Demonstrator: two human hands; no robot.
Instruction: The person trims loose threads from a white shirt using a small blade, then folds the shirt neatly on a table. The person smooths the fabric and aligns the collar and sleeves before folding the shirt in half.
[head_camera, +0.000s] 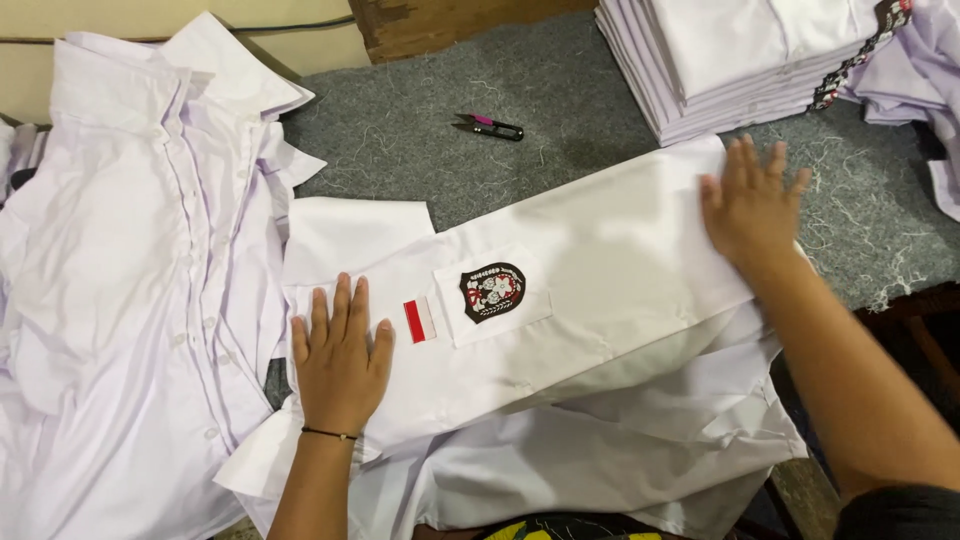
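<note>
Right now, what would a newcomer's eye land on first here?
Probably the white shirt lying partly folded across the middle, with a dark crest patch and a small red-and-white patch on its chest. The left hand and right hand press flat on it. Next, the stack of folded shirts at top right.

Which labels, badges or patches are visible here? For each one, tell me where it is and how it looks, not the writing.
Shield badge: on the pocket of the folded white shirt, between the left hand and the right hand; black with red and white.
Flag patch: left of the pocket; small rectangle, red over white.
Patterned strip: on the stack of folded shirts, top right; black, red and white.
</note>
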